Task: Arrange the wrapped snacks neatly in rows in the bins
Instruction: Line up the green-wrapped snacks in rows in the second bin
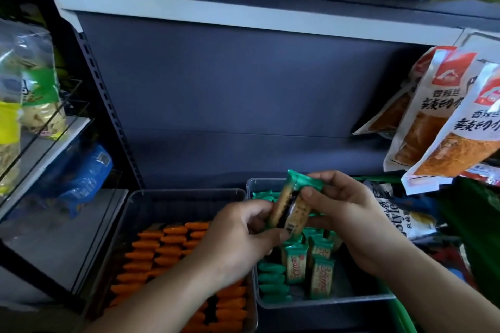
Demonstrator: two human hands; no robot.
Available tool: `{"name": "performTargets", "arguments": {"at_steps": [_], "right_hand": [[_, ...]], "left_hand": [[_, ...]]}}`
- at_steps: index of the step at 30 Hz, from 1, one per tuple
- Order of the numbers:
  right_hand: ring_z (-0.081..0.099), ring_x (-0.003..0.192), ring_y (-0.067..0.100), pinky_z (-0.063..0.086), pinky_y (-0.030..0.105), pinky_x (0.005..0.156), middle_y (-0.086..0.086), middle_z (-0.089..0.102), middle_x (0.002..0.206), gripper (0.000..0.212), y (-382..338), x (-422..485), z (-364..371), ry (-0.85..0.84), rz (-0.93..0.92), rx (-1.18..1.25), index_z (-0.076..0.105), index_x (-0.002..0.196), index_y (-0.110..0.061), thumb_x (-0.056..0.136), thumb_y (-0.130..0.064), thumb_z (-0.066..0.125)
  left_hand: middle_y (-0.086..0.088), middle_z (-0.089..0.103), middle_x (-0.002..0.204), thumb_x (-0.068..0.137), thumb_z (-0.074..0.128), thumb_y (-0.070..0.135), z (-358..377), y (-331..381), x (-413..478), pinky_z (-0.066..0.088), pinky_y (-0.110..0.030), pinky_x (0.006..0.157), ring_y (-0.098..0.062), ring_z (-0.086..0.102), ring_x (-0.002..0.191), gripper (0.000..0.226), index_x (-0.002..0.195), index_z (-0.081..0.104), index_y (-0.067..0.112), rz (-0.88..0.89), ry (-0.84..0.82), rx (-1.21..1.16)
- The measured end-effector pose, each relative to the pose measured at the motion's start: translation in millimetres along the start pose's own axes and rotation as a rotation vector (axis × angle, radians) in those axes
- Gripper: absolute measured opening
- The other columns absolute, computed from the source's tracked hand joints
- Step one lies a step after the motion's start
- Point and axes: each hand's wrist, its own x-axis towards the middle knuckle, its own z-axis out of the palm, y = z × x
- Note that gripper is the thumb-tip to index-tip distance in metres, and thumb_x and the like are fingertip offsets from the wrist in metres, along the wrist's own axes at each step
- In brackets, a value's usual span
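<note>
orange bin (pixel 186 192) looks done, green bin (pixel 338 301) ~half rowed w/ rest loose; my L hand (pixel 243 235) + R hand (pixel 349 213) both gripping green packs (pixel 290 211).

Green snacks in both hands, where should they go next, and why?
Probably down into the right bin, beside the upright green packets. The left hand and right hand hold the green snacks above it, and bare floor shows there.
</note>
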Motion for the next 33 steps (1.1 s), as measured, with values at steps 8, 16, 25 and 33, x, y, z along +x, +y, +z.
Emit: {"name": "performTargets", "arguments": {"at_steps": [8, 16, 25, 33], "right_hand": [[0.073, 0.071, 0.026, 0.059, 0.035, 0.056, 0.018, 0.076, 0.086, 0.018, 4, 0, -2, 0.078, 0.023, -0.022, 0.063, 0.111, 0.001, 0.094, -0.005, 0.068], [0.071, 0.077, 0.024, 0.062, 0.04, 0.066, 0.016, 0.072, 0.087, 0.036, 6, -15, 15, -0.061, 0.0, -0.11, 0.07, 0.108, -0.01, 0.075, -0.02, 0.082], [0.072, 0.092, 0.027, 0.061, 0.038, 0.078, 0.019, 0.076, 0.105, 0.029, 15, -3, 5, -0.085, 0.025, -0.052, 0.069, 0.12, -0.01, 0.091, -0.005, 0.067], [0.069, 0.077, 0.019, 0.055, 0.029, 0.067, 0.017, 0.074, 0.089, 0.025, 17, -7, 4, -0.179, -0.005, -0.211, 0.064, 0.111, -0.015, 0.092, 0.002, 0.069]], "left_hand": [[0.025, 0.073, 0.103, 0.087, 0.08, 0.033, 1, 7, -10, 0.055, -0.026, 0.087, 0.007, 0.066, 0.097, 0.029, 0.114, 0.072, 0.04, 0.13, 0.083, 0.322], [0.015, 0.063, 0.093, 0.076, 0.076, 0.062, 9, 15, -15, 0.051, -0.032, 0.072, -0.003, 0.061, 0.087, 0.046, 0.1, 0.047, 0.036, 0.136, 0.197, 0.504], [0.009, 0.078, 0.092, 0.089, 0.079, 0.02, 5, 17, -7, 0.056, -0.018, 0.071, -0.005, 0.073, 0.085, 0.011, 0.097, 0.072, 0.025, -0.054, 0.045, -0.04], [-0.017, 0.075, 0.087, 0.095, 0.072, 0.034, -4, 9, 1, 0.047, -0.029, 0.069, -0.035, 0.07, 0.085, 0.014, 0.086, 0.077, 0.025, 0.007, 0.254, -0.033]]}}
